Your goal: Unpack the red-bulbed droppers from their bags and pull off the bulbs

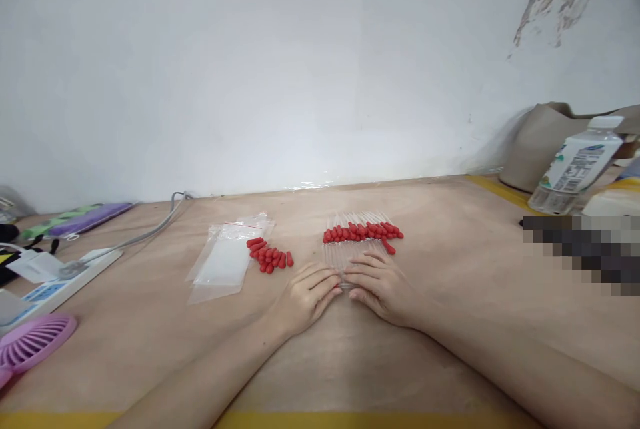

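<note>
My left hand [311, 292] is closed, its fingertips and thumb pinched around what seems to be a red rubber bulb; only a speck of red shows. My right hand [383, 286] faces it, thumb and fingers bent inward on a clear thin tube [345, 286] that spans the small gap between the hands. Just beyond them lies a row of clear droppers [357, 232] with red rubber bulbs, side by side; the right fingers cover some near ends. Left of the row sits a loose pile of red rubber bulbs [270, 256], partly on clear plastic bags [220, 266].
A white power strip [70, 282] with a grey cable and a pink fan [37, 342] are at the left. Behind them lies a purple pouch [97, 217]. At the right stand a plastic bottle [575, 166] and a grey-beige container [525, 142]. A wall closes the back.
</note>
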Demonstrator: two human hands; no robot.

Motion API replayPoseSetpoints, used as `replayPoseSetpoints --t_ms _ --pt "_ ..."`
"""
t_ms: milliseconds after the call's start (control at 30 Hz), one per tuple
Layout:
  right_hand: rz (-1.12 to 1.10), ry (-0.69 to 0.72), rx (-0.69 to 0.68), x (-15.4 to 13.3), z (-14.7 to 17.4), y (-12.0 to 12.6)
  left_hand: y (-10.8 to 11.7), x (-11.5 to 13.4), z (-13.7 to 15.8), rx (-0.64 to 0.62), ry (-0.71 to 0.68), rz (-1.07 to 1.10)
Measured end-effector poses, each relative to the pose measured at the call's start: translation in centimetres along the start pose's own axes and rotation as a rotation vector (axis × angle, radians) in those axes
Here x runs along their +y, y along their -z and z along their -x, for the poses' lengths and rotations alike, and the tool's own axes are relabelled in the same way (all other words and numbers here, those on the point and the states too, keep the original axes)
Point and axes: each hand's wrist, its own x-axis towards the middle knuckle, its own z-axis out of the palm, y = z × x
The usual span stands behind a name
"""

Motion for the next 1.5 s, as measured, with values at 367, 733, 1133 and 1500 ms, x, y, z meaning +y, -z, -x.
replayPoseSetpoints --t_ms 367,733,1133,1500 --pt "-0.117 0.057 0.011 -0.3 0.3 -0.5 0.5 0.4 -0.3 -0.083 -0.066 -0.066" --pt "0.004 0.168 0.045 0.1 1.0 0.4 0.6 0.4 -0.4 -0.140 -0.020 0.010" --pt "0.288 -0.253 0.177 2.4 0.4 1.7 2.0 -1.8 1.0 0.079 0.261 -0.157" --pt "0.301 -0.292 0.122 3.5 0.2 0.1 6.5 -4.4 1.2 0.183 0.748 -0.128"
